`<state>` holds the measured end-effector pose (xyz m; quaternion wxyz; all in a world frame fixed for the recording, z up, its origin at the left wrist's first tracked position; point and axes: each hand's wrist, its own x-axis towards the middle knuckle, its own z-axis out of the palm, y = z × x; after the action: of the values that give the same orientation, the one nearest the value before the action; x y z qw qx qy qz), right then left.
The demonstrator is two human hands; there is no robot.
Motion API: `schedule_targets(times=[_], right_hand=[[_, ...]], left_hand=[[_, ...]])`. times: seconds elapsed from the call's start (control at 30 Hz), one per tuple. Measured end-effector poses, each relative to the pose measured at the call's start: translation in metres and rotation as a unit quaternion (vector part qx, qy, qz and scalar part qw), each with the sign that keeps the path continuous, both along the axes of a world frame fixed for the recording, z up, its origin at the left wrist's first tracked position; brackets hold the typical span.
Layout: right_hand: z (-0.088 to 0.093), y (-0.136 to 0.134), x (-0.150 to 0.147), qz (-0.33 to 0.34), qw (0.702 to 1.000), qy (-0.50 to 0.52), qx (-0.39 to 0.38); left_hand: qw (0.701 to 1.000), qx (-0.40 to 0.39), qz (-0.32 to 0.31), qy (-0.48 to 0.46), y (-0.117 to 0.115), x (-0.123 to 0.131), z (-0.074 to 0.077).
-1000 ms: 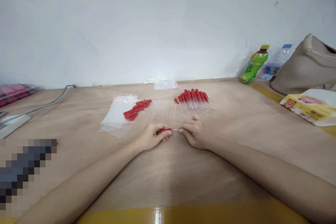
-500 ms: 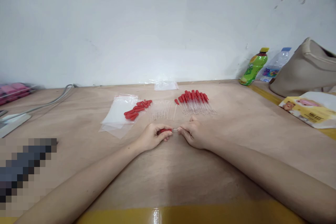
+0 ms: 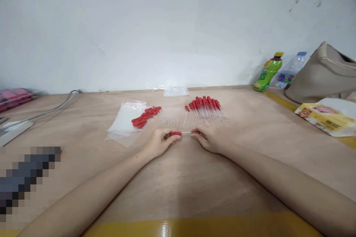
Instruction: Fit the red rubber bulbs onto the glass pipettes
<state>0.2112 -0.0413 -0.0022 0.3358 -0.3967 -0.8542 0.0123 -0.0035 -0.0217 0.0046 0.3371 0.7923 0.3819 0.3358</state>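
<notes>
My left hand [image 3: 162,141] is closed on a red rubber bulb [image 3: 175,133]. A thin clear dropper tube [image 3: 186,133] runs from the bulb's end to my right hand [image 3: 205,137], whose thumb and fingers pinch its other end. The tube's tip is hidden by those fingers. Beyond my hands lie loose red bulbs [image 3: 143,118], partly on clear plastic bags [image 3: 124,122]. Beside them is a row of bare clear tubes [image 3: 169,116]. Further right, several droppers [image 3: 207,107] with red bulbs lie side by side.
A green bottle [image 3: 269,71] and a clear bottle [image 3: 292,70] stand by the wall at right, near a beige bag [image 3: 317,76]. A yellow tissue pack [image 3: 328,118] lies in front. Grey cables [image 3: 59,106] and a pink package [image 3: 15,98] are at left.
Both hands have risen slightly away from me, and the right has shifted a little right. More of the red bulb and of the clear tube shows between them.
</notes>
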Motion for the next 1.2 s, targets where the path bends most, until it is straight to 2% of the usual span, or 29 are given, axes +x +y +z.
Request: schedule_targets(times=[0.27,0.67,0.9,1.2], right_hand=[[-0.0058,0.0008,-0.0029,0.026,0.997,-0.014,0.067],[-0.0091,-0.0001,-0.0031,0.026,0.996,-0.049,0.066],[-0.0084,-0.0011,-0.0060,0.019,0.996,-0.052,0.077],[-0.0043,-0.0021,-0.0080,0.015,0.998,-0.062,-0.015]], left_hand=[[0.999,-0.045,-0.014,-0.013,-0.0001,0.0014,-0.0028],[0.997,-0.059,-0.029,0.026,-0.0029,0.0012,-0.0008],[0.998,-0.039,-0.032,0.044,-0.0023,0.0006,-0.0023],[0.998,-0.005,-0.033,0.046,-0.0021,0.0001,-0.0022]])
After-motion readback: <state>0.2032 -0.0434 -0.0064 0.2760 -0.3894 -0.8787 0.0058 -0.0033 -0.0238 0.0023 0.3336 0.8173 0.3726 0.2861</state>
